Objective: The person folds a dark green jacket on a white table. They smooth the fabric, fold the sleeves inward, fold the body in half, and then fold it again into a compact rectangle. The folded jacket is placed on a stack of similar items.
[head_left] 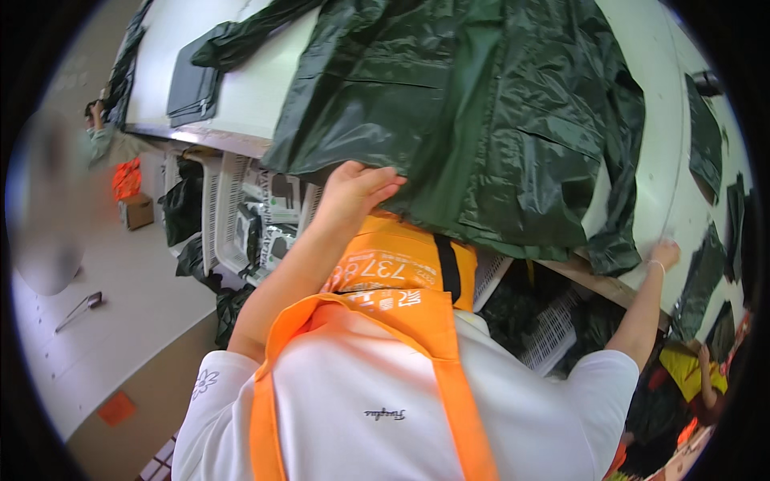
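Note:
A dark green, shiny rain jacket (473, 120) lies spread on the white table, its front opening running down the middle and its hem hanging over the near edge. My left hand (362, 186) is closed on the jacket's hem, left of the opening, with the fingers pressed together. Off to the right, my right hand (664, 253) rests at the white tabletop, beside the cuff of the jacket's right-hand sleeve. It looks apart from the cloth. Its fingers are blurred and too small to make out.
A dark flat folder-like item (193, 84) lies at the table's left. Below the edge stand white plastic baskets (234, 212) with packaged items and dark cloth. More dark green pieces (699, 280) lie at the right. A person in yellow (682, 373) is at the lower right. A cardboard box (136, 212) stands on the left floor.

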Demonstrator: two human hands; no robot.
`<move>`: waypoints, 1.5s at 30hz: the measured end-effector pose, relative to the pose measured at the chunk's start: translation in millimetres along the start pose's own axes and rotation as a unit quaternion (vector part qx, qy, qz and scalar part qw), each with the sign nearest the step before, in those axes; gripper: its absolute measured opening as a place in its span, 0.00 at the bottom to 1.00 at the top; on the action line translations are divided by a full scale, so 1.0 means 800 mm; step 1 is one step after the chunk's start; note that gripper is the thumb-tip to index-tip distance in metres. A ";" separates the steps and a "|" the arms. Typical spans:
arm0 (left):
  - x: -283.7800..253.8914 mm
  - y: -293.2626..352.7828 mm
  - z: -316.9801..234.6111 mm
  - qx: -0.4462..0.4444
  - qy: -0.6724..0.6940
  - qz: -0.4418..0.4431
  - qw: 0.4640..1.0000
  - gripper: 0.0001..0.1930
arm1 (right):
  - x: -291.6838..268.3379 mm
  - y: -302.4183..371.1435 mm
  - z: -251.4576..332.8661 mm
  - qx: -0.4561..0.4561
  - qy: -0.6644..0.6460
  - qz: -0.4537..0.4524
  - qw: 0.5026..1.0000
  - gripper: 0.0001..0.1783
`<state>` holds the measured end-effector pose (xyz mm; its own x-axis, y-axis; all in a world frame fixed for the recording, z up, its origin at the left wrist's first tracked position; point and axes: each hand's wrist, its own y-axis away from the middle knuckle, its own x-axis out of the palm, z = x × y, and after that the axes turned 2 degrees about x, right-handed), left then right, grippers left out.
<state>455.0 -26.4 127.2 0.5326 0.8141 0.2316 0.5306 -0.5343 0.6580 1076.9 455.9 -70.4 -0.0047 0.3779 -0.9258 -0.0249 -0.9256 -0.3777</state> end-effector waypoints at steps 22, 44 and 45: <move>0.043 0.030 -0.008 0.055 -0.016 0.046 0.997 0.13 | -0.396 0.322 0.569 -0.225 -0.569 0.421 0.669 0.09; -0.031 -0.060 0.070 -0.070 0.258 -0.022 0.963 0.15 | -0.014 -0.005 0.086 0.155 -0.034 0.127 0.979 0.29; -0.013 -0.040 0.047 -0.077 0.285 -0.026 0.955 0.15 | -0.049 0.013 0.145 0.170 0.031 0.111 0.979 0.30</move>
<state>457.0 -26.4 76.8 0.0396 0.8537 0.5192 0.4200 -0.4857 0.7666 960.9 434.1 -36.3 0.0126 0.1573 -0.9875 -0.3617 -0.9200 -0.1511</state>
